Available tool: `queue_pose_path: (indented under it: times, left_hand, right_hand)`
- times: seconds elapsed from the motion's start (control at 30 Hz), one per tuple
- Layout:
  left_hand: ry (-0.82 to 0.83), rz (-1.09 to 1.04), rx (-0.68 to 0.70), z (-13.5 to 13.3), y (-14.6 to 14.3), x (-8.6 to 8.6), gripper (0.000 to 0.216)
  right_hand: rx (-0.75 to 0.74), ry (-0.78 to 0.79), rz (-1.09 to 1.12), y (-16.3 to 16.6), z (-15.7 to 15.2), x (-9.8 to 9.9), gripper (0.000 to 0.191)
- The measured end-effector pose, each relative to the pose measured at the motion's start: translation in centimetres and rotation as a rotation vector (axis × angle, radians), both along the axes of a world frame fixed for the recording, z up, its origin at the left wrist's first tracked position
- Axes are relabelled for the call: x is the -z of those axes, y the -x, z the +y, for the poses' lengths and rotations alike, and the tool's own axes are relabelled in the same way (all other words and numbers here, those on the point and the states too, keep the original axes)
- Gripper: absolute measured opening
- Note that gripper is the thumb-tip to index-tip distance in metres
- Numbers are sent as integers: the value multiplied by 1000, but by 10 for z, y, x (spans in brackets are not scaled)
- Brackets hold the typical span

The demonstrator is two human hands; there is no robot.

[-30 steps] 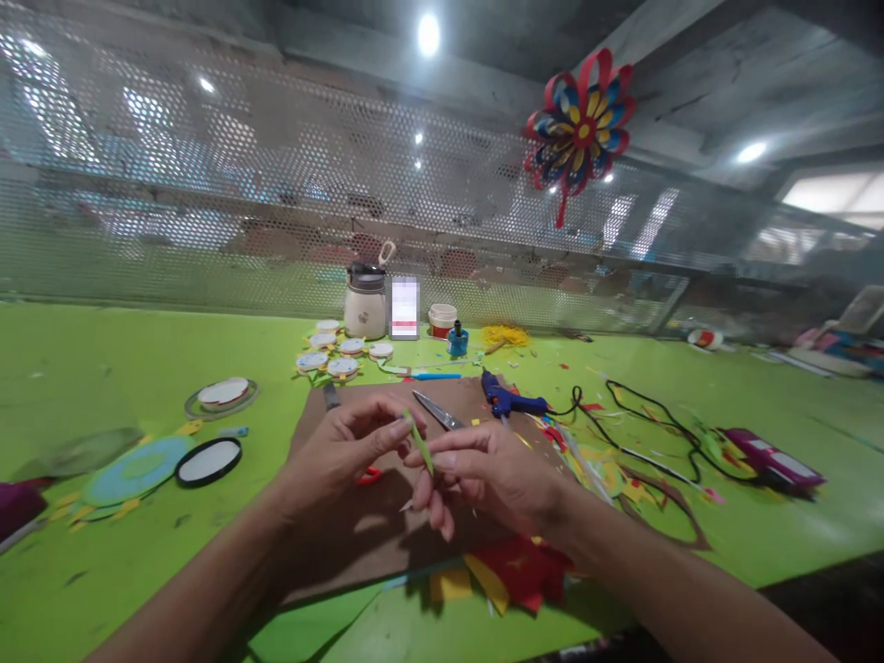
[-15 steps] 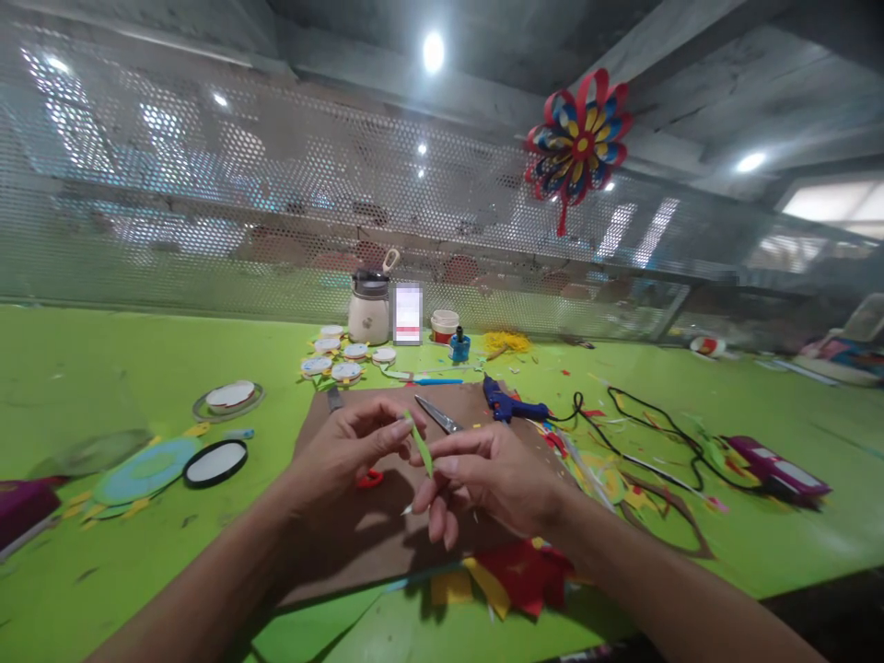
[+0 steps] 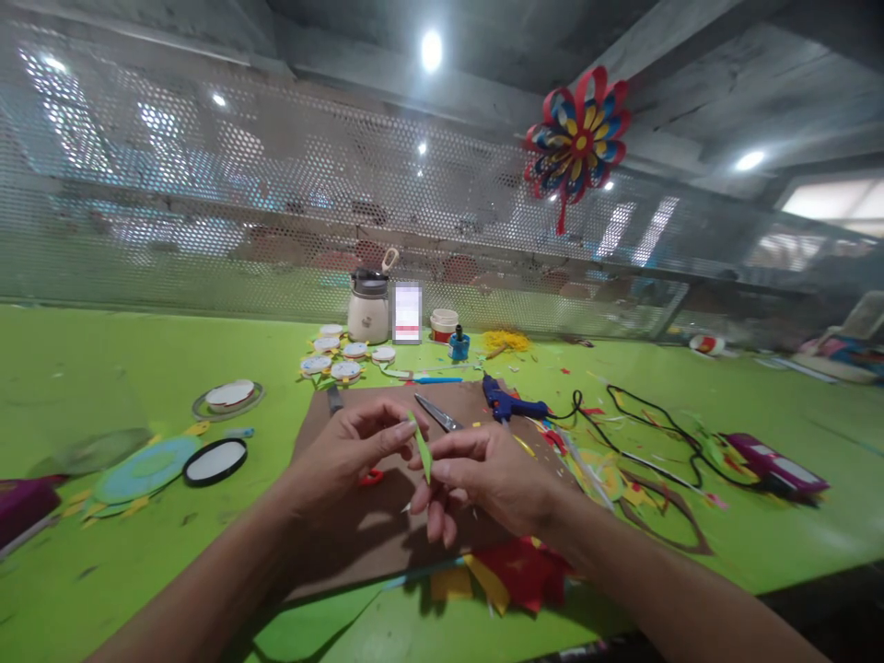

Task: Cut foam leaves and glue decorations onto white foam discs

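Note:
Between my two hands is a narrow green strip (image 3: 421,447), perhaps paper, held tilted above a brown board (image 3: 331,552). My left hand (image 3: 366,447) pinches its upper end between thumb and fingers. At the lower end, the thumb and forefinger of my right hand (image 3: 490,470) are closed on it, while the other fingers curl below. Scissors (image 3: 438,412) lie on the board just beyond the hands, blades pointing away. A red piece (image 3: 371,477) shows under my left hand, partly hidden.
A blue glue gun (image 3: 515,405) with a black cord lies at the right. Coloured scraps (image 3: 525,575) overlap the board's near edge. Several white discs (image 3: 345,370) lie by a jug (image 3: 368,308) and a phone (image 3: 407,313). At left are a turquoise disc (image 3: 145,474) and a black-rimmed lid (image 3: 215,462).
The green strip has turned slightly and shows a wider face. Both hands keep nearly the same place and grip.

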State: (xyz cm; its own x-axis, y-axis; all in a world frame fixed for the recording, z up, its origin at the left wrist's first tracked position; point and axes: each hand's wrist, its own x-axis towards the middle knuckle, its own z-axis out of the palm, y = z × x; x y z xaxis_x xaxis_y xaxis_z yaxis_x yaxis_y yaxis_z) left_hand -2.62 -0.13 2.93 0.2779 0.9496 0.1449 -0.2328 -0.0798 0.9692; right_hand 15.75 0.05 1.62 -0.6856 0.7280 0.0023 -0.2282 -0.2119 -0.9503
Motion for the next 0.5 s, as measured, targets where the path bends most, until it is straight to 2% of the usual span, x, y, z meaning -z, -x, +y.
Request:
queue_pose_path:
  times: [0.13,0.33,0.4,0.5]
  left_hand:
    - [-32,80,84,7,6,3,15]
    - [-70,140,-3,5,2,3,16]
    - [-180,203,-12,2,1,2,19]
    - [-474,363,-40,-3,1,1,29]
  right_hand:
    - [31,51,19,2,-1,-2,24]
    - [145,54,-42,5,-4,-4,22]
    - [189,42,-100,5,-5,-5,17]
    - [184,42,-141,4,-3,-6,11]
